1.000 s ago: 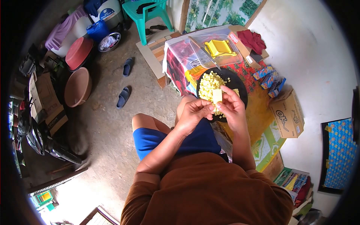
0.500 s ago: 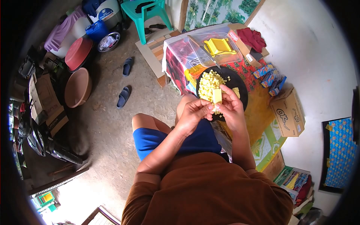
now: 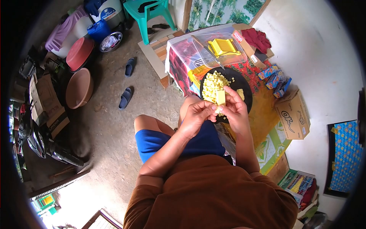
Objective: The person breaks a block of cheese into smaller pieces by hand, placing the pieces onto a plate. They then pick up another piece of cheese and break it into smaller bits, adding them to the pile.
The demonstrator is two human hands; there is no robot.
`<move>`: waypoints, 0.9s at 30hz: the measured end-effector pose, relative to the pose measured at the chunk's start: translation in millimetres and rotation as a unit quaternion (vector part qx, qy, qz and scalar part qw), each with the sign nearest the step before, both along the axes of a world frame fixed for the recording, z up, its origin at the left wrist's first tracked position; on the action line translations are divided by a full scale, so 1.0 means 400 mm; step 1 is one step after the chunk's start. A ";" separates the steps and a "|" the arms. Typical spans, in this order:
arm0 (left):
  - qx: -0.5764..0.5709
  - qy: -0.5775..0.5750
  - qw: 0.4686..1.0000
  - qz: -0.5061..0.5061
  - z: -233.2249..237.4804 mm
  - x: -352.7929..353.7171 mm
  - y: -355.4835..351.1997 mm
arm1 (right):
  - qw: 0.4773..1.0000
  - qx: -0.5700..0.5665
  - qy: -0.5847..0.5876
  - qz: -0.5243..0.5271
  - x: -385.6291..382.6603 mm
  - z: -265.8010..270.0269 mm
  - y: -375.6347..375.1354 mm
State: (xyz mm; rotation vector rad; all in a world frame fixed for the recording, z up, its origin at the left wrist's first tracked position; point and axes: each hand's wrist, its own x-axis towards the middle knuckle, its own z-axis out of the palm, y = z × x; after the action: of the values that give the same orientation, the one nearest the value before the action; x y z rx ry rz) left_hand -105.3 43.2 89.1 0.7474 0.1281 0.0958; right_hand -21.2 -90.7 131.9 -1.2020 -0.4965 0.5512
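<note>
head view: the cardboard box [image 3: 291,114] by the wall bears large dark letters that look like "ok"; its smaller print is too small to read. a red label [image 3: 238,37] next to the yellow slicer [image 3: 223,47] carries white writing, illegible. the label on the white tub [image 3: 108,11] at the top edge is also unreadable.

the left hand [image 3: 196,114] and right hand [image 3: 235,110] meet over the black plate [image 3: 246,89], both pinched shut on a pale yellow block [image 3: 220,97] that stands upright between their fingertips. the block's lower end is hidden by the fingers. yellow cubes [image 3: 211,84] are heaped on the plate, whose near rim is covered by the hands. a knife [image 3: 207,51] lies by the slicer under glare from clear plastic. the teal chair [image 3: 146,13] is cut off at the top.
</note>
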 end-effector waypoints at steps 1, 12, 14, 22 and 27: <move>-0.006 0.005 1.000 -0.001 -0.002 0.000 0.000 | 1.000 0.001 0.004 0.001 0.002 -0.002 -0.001; -0.177 0.015 0.984 -0.032 -0.014 0.003 0.004 | 0.934 0.185 0.303 0.038 0.004 -0.008 -0.002; -0.201 0.019 0.979 -0.027 -0.023 0.007 0.005 | 0.951 0.143 0.271 0.029 -0.003 -0.014 -0.005; -0.194 0.034 0.980 -0.028 -0.018 0.009 0.007 | 0.994 -0.044 -0.101 0.007 -0.028 -0.040 0.010; -0.182 0.032 0.982 -0.034 -0.013 0.009 0.007 | 0.941 -0.145 -0.305 -0.035 -0.023 0.008 0.000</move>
State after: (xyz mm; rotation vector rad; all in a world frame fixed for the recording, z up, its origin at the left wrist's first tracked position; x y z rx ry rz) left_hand -101.9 45.9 83.7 0.3884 0.1754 -0.0166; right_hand -30.6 -90.6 135.1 -1.6747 -0.9150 0.1771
